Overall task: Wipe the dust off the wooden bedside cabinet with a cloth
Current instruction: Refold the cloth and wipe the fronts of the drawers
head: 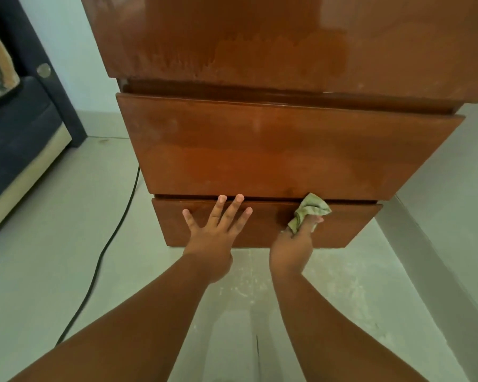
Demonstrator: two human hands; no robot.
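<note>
The wooden bedside cabinet fills the upper middle of the view, brown and glossy, with two drawer fronts below its top. Its top surface shows dull dusty streaks beside a darker patch. My left hand lies flat with spread fingers on the lower drawer front, left of centre. My right hand grips a crumpled pale green cloth and presses it against the upper edge of the lower drawer, right of centre. The two hands are about a hand's width apart.
A black cable runs across the pale floor left of the cabinet. A dark bed frame with a light base stands at the far left. A pale wall runs close along the cabinet's right side.
</note>
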